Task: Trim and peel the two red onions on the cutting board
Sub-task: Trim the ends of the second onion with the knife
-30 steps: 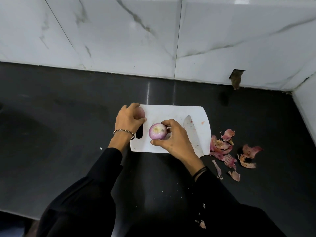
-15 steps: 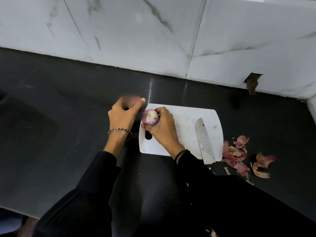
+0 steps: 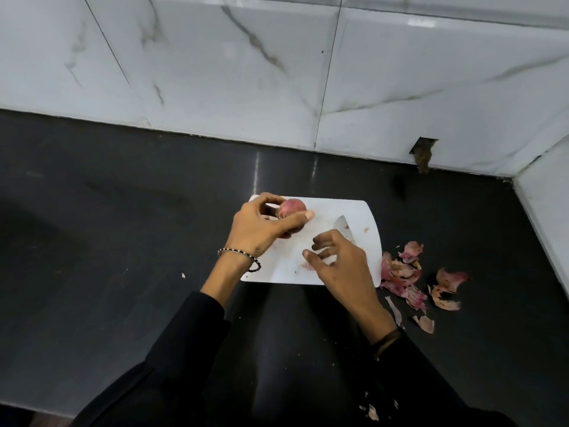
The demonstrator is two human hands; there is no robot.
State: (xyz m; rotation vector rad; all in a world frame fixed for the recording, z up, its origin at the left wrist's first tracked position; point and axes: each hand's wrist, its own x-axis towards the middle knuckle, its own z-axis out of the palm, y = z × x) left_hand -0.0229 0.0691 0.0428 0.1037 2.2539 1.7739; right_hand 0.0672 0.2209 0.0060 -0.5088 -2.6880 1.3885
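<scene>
The left hand point(image 3: 261, 229) grips a red onion point(image 3: 292, 208) between thumb and curled fingers, just above the far left corner of the white cutting board point(image 3: 338, 211). To its right, the right hand point(image 3: 338, 266) hovers over the board with fingers loosely spread, holding nothing; a knife point(image 3: 343, 226) blade pokes out beyond its fingertips. Right of that hand, onion peels point(image 3: 400, 272) lie on the dark table point(image 3: 123, 211).

Your table point(image 3: 117, 217) is dark and glossy, running back to a white marbled wall point(image 3: 215, 72). A white cutting board point(image 3: 341, 211) lies flat on it. Just right of the board you have a loose heap of onion peels point(image 3: 403, 274). A pale speck point(image 3: 183, 275), perhaps onion, lies to its left.
</scene>
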